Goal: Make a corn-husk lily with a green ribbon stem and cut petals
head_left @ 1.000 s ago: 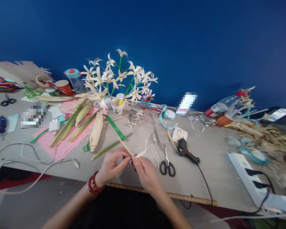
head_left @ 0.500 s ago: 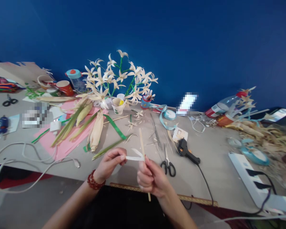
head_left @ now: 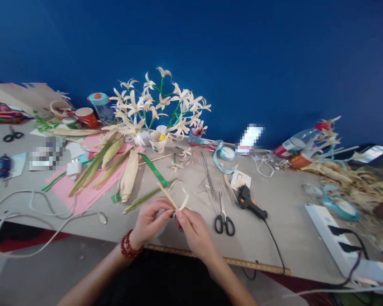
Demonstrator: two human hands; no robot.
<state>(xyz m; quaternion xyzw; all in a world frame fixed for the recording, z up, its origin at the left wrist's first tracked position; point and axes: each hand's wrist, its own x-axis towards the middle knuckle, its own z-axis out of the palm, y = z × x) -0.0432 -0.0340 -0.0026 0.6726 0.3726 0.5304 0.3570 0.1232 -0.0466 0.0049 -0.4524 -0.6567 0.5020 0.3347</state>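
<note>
The left hand [head_left: 150, 221] and right hand [head_left: 194, 231] meet just left of the scissors [head_left: 224, 221]. The left hand pinches a thin stick [head_left: 167, 196]. The right hand pinches a pale husk strip [head_left: 184, 200] curling off it. This looks like wrapping, and a snug wrap needs firm pinches. Far behind the scissors, a paper cup [head_left: 157, 143] holds something yellow, and a small blue cup [head_left: 194, 137] holds little bits.
</note>
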